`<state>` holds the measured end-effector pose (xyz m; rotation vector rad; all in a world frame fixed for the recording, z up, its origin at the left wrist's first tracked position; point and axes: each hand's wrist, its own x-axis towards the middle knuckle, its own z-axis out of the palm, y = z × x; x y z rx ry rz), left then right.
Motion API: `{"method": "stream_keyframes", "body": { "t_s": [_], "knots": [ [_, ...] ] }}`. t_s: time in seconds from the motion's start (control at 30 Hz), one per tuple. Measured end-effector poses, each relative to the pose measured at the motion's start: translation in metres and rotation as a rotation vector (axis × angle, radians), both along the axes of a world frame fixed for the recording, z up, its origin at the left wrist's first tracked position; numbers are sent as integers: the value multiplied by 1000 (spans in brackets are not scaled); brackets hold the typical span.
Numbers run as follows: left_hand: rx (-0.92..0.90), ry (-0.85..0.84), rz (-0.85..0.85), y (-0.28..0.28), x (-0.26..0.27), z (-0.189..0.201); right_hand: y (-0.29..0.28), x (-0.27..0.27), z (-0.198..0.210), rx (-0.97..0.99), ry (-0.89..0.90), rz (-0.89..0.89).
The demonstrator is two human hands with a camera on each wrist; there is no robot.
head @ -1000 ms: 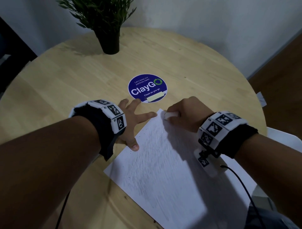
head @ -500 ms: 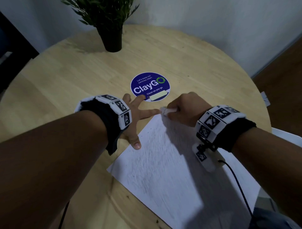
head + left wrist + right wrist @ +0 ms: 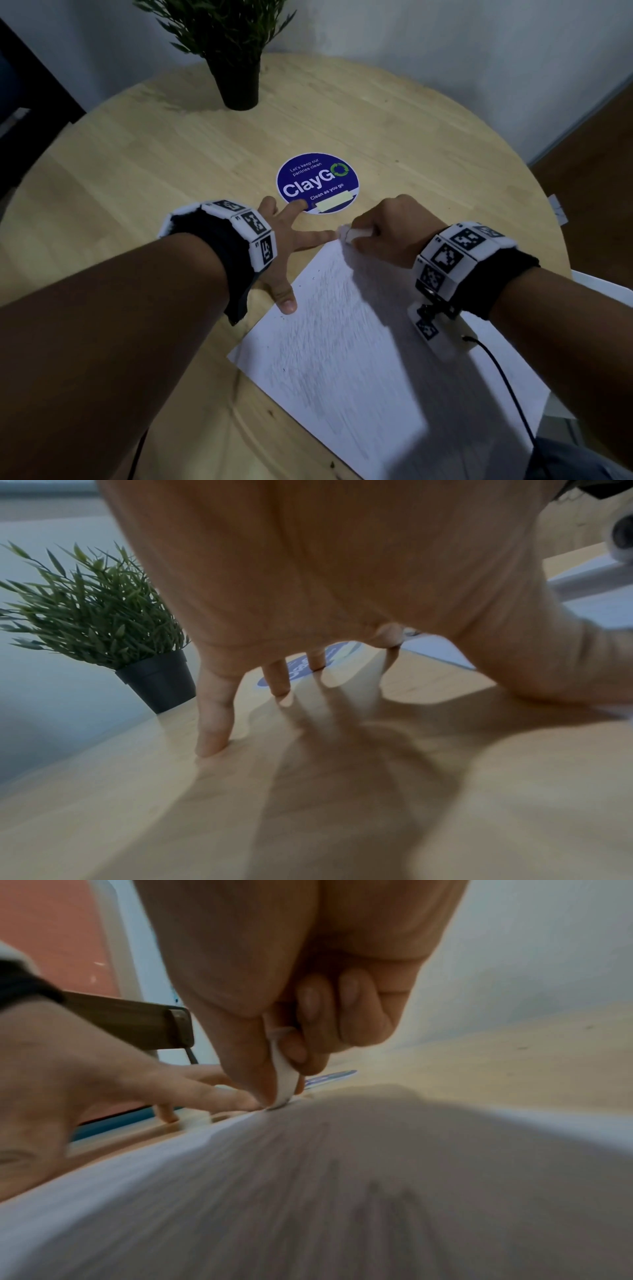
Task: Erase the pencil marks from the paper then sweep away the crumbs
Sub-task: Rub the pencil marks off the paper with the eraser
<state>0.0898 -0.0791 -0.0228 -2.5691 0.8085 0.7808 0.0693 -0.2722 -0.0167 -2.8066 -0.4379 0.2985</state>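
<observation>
A white sheet of paper [image 3: 346,363] covered in faint pencil strokes lies slanted on the round wooden table [image 3: 144,164]. My right hand [image 3: 383,229] pinches a white eraser [image 3: 356,234] and presses its tip on the paper's far corner; in the right wrist view the eraser [image 3: 282,1074] sits between thumb and fingers. My left hand [image 3: 291,253] lies flat with fingers spread. Its thumb presses the paper's left edge and its forefinger reaches the far corner beside the eraser. A few dark crumbs dot the sheet. In the left wrist view the fingertips [image 3: 212,739] press on the wood.
A potted plant [image 3: 236,68] in a black pot stands at the table's far side. A round blue ClayGo sticker [image 3: 317,183] lies just beyond my hands. A cable [image 3: 507,387] runs from my right wristband across the paper's right side. A white chair edge [image 3: 603,284] shows at right.
My right hand has slid the eraser a little away from me, to the paper's far corner beside the left forefinger. My left hand has stayed pressed in place.
</observation>
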Motion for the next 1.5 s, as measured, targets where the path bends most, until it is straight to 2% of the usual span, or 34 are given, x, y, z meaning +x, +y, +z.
{"method": "stream_keyframes", "body": {
  "t_s": [0.1,0.23,0.37,0.47,0.6,0.73,0.83,0.97,1.07,1.5],
  "knots": [
    [27,8,16,-2,1,1,2,-4,0,-13,45,33],
    [32,28,36,-3,1,2,2,1,3,-5,20,-5],
    [45,32,39,-4,0,3,5,1,5,-49,67,53],
    [44,43,50,-5,0,3,4,6,7,-50,39,12],
    [47,38,50,-4,0,2,4,0,5,-55,62,76],
    [47,37,46,-4,-1,3,2,1,3,-39,5,51],
    [47,32,43,-4,0,3,4,-2,3,-72,52,100],
    [50,34,42,-4,0,2,2,3,5,-66,4,80],
    [38,36,44,-3,1,2,5,-1,2,-70,31,140],
    [25,34,49,-2,1,2,7,2,-1,-64,7,97]
  ]
}}
